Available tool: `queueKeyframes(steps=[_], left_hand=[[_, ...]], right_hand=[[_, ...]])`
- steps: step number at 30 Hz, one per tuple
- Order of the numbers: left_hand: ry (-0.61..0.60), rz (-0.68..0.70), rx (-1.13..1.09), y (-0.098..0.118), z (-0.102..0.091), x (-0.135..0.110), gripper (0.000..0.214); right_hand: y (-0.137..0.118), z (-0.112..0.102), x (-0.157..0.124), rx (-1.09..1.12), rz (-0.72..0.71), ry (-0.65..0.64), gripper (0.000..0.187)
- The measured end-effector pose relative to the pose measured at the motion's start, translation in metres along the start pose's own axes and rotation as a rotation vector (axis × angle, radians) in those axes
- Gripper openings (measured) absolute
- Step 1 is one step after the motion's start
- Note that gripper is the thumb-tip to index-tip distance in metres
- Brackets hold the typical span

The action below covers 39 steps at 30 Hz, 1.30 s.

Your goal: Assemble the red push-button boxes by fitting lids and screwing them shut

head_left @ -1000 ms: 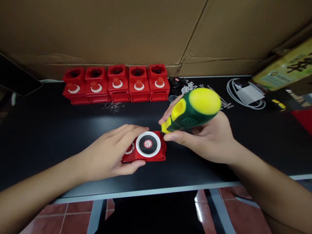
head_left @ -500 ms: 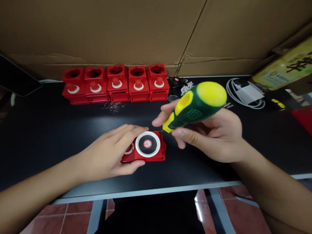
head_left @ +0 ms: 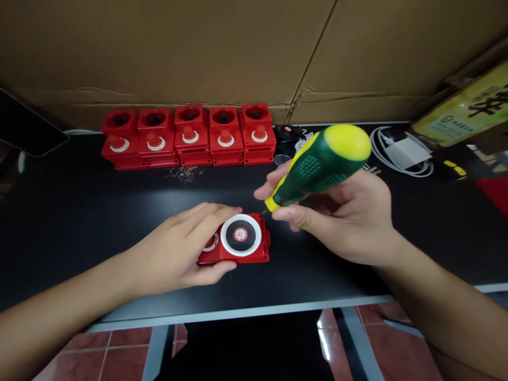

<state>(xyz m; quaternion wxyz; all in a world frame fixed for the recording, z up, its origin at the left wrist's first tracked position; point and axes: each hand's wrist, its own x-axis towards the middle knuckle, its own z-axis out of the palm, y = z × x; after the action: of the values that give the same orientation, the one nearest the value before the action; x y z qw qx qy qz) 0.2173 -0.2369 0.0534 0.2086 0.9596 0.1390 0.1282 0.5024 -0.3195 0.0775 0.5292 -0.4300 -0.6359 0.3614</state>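
A small red plastic housing (head_left: 264,255) lies flat on the dark table, with a white toothed ring (head_left: 223,241) around a black disc on its face. My left hand (head_left: 180,246) is closed over the housing's left end, fingers along the far side and thumb along the near side. It partly covers a red knob (head_left: 210,242) with a white collar. Between the fingers and thumb of my right hand (head_left: 349,222) is a green and yellow screwdriver (head_left: 317,164), tilted. Its short visible shaft meets the housing's far right corner; the tip itself is too small to make out.
Several similar red housings (head_left: 190,135) stand in a row at the back, before a cardboard wall (head_left: 166,53). Pale crumbs (head_left: 186,173) lie in front of them. To the right are a coiled white cable (head_left: 405,153), a yellow carton (head_left: 464,108) and small yellow pieces (head_left: 455,169).
The screwdriver handle has turned about its axis, its yellow side patch no longer facing me. My right fingers have shifted with it. The housing and my left hand stay put.
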Motion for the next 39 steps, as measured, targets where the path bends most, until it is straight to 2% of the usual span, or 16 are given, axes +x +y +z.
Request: queueKeyframes(steps=[5, 7, 10, 13, 16, 19, 23, 27, 31, 39], left_hand=[[-0.002, -0.01, -0.017, 0.0, 0.0, 0.0, 0.054], [0.0, -0.005, -0.026, -0.001, -0.001, -0.001, 0.054], [0.006, -0.001, -0.021, -0.001, -0.001, -0.001, 0.055], [0.01, 0.017, -0.006, 0.0, -0.002, 0.0, 0.053], [0.015, 0.019, -0.016, 0.0, -0.001, 0.0, 0.054], [0.028, 0.002, -0.037, -0.001, 0.001, 0.0, 0.058], [0.028, -0.005, -0.05, 0.0, 0.001, -0.001, 0.059], [0.021, -0.008, -0.057, 0.0, 0.0, 0.0, 0.057], [0.023, -0.005, -0.042, -0.001, 0.002, 0.0, 0.055], [0.018, 0.009, -0.056, 0.0, 0.002, 0.0, 0.056]], right_hand=[[-0.001, 0.003, -0.001, -0.169, -0.071, 0.085, 0.036], [-0.001, 0.001, 0.001, -0.253, -0.098, 0.065, 0.036], [-0.001, -0.004, 0.004, -0.308, -0.132, -0.035, 0.029], [-0.002, -0.008, 0.005, -0.264, -0.148, -0.143, 0.017], [-0.004, -0.01, 0.004, -0.155, -0.083, -0.234, 0.008], [-0.007, -0.011, 0.002, -0.085, -0.008, -0.27, 0.014], [-0.009, -0.013, 0.003, -0.033, 0.025, -0.302, 0.014], [-0.007, -0.012, 0.003, -0.029, 0.033, -0.269, 0.015], [-0.003, -0.009, 0.004, -0.082, 0.031, -0.177, 0.019], [0.002, -0.006, 0.007, -0.266, -0.099, -0.098, 0.028]])
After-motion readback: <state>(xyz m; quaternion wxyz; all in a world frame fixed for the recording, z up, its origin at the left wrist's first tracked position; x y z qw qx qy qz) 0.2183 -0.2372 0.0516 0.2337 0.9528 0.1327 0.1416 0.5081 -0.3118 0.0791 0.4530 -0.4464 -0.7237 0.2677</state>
